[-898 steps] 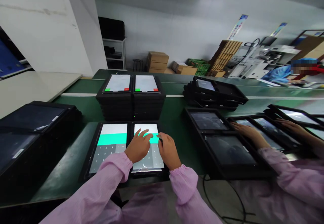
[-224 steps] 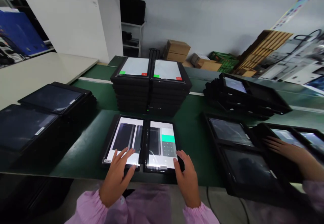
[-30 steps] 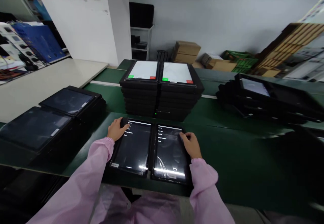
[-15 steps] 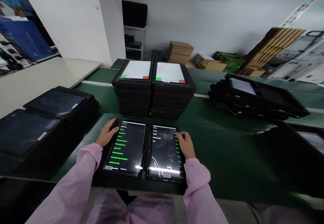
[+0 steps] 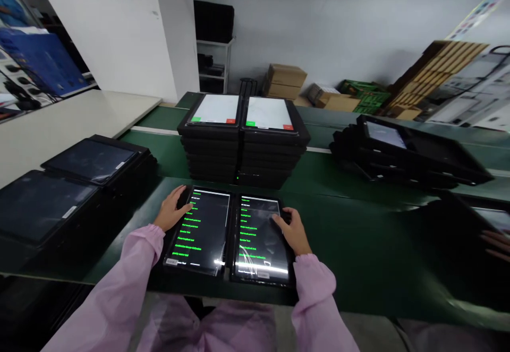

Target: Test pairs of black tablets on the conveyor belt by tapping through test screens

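Two tablets lie side by side in a black tray on the green table, each screen showing a list in mostly green text. My left hand (image 5: 174, 209) rests at the upper left edge of the left tablet (image 5: 205, 235), fingers apart and thumb over the screen. At the right tablet (image 5: 258, 243), my right hand (image 5: 292, 230) lies over the upper right edge, its thumb on the glass and its fingers apart. Behind them stands a stack of black trays (image 5: 211, 153), topped by two tablets with white screens (image 5: 217, 109) and green and red corner boxes.
Dark-screened tablets (image 5: 90, 158) lie on trays at the left. Tilted trays (image 5: 426, 153) are piled at the right. Another person's hand (image 5: 498, 241) shows at the right edge, near a tablet. Cartons (image 5: 285, 81) and a green crate (image 5: 364, 94) stand behind.
The right tablet's screen has gone from a short menu to a full green list. My right thumb has moved left onto the glass, and my left thumb slightly right. Another person's hand has appeared at right.
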A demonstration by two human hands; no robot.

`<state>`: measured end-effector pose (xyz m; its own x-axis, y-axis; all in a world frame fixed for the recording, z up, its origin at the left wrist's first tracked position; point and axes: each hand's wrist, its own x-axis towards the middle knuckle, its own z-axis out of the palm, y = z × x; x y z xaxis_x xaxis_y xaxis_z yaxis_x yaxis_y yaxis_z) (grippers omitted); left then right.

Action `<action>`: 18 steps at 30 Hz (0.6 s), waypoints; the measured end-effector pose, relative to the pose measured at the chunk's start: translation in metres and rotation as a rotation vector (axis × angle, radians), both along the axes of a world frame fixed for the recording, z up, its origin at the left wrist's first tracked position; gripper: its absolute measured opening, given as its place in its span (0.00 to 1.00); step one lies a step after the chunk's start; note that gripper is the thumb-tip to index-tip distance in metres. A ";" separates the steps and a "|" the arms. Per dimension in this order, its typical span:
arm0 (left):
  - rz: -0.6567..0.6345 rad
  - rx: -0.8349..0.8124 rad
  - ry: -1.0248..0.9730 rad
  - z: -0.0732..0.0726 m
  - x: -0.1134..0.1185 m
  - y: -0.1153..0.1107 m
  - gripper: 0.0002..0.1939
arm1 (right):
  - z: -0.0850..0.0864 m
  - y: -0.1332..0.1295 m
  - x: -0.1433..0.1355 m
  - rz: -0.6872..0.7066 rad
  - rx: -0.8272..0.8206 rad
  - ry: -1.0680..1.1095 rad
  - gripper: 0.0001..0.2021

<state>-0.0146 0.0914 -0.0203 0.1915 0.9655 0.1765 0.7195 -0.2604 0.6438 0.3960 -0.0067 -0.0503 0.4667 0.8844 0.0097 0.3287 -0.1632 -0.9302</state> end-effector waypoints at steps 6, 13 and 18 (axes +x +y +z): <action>0.005 0.044 -0.034 -0.007 -0.004 0.003 0.32 | 0.003 0.001 -0.003 -0.004 0.017 -0.001 0.27; 0.073 0.007 -0.133 -0.004 -0.002 0.005 0.33 | 0.004 0.005 -0.009 -0.041 0.046 0.039 0.30; 0.103 -0.069 -0.194 0.009 -0.005 -0.002 0.35 | 0.017 0.001 -0.006 -0.082 0.052 0.015 0.32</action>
<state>-0.0196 0.0892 -0.0112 0.0602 0.9892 0.1334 0.6011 -0.1426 0.7863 0.3903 -0.0059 -0.0331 0.5381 0.8416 0.0469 0.3022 -0.1406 -0.9428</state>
